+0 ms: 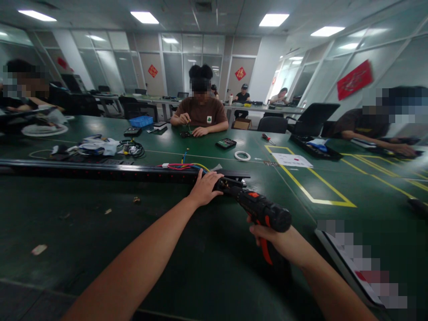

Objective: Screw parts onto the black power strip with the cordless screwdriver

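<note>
A long black power strip (100, 171) lies across the green table (214, 267), with coloured wires (182, 166) coming out near its right end. My left hand (205, 187) is closed over that right end and presses it down. My right hand (270, 238) grips the handle of a black and orange electric screwdriver (257, 206). The tool's tip points left at the strip's end, right beside my left fingers.
A person in a brown shirt (200, 111) works at the far side, others sit at left and right. A multimeter (226, 143), a white tape roll (242, 155), a blue bin (141, 121), cables (132, 148) and yellow floor-style tape lines (310, 187) mark the table.
</note>
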A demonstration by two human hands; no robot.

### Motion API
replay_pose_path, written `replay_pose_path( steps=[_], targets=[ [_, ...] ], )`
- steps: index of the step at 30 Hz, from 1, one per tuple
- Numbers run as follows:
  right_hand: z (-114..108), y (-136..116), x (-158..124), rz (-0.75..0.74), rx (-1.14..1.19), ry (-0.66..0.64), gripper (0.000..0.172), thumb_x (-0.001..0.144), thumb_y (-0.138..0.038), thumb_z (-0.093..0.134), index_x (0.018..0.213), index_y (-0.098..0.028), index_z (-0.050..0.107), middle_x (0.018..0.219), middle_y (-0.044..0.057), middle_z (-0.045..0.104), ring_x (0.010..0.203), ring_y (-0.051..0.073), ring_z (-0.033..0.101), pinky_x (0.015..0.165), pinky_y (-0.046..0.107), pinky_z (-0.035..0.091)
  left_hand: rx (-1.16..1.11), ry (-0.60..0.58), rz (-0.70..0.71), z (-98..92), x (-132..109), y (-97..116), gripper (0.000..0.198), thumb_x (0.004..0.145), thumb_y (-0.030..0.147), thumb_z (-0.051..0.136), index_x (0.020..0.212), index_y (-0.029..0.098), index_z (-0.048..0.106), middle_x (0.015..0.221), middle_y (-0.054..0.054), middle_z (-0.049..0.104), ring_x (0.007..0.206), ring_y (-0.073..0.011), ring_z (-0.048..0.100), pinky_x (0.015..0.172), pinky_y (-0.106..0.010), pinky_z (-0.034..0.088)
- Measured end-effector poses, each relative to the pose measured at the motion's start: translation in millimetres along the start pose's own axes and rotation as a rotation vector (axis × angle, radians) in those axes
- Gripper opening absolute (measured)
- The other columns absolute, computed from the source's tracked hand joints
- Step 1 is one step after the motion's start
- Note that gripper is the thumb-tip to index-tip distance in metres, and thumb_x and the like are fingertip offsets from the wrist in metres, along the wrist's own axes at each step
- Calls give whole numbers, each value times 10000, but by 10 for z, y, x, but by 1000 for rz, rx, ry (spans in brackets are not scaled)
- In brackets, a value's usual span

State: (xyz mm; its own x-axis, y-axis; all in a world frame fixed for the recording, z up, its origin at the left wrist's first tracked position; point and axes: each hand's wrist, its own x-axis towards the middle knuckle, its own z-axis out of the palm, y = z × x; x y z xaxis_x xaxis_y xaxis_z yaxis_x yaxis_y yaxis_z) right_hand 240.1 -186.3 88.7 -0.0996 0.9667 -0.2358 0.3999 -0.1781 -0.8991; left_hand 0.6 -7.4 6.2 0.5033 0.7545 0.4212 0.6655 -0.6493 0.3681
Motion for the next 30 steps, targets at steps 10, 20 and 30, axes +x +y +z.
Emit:
replay_pose_path(
  steps=[10, 20, 30],
  targets=[
    [-4, 12, 20, 2, -11, 4, 322, 706, -435, 747, 930, -217, 671, 628, -32, 654, 629, 211, 647, 661, 354, 502, -10, 2, 8, 23, -1, -24, 633, 983, 342, 771, 1564, 271, 530, 1603, -107, 595, 1584, -308, 425, 1350, -664, 0],
    [-12, 6, 23, -3, -1, 1, 321, 689, -444, 756, 893, -213, 666, 642, -23, 662, 630, 211, 647, 660, 359, 513, -5, 3, 11, 21, -4, -33, 623, 991, 362, 755, 1568, 277, 533, 1597, -110, 598, 1573, -319, 435, 1347, -671, 4],
    [-7, 3, 26, -6, -3, -11, 320, 701, -447, 748, 906, -218, 663, 638, -30, 652, 631, 211, 650, 665, 360, 511, -3, -7, 13, 16, -4, -25, 619, 995, 361, 749, 1566, 271, 528, 1605, -105, 593, 1582, -310, 424, 1347, -674, 7]
  ],
)
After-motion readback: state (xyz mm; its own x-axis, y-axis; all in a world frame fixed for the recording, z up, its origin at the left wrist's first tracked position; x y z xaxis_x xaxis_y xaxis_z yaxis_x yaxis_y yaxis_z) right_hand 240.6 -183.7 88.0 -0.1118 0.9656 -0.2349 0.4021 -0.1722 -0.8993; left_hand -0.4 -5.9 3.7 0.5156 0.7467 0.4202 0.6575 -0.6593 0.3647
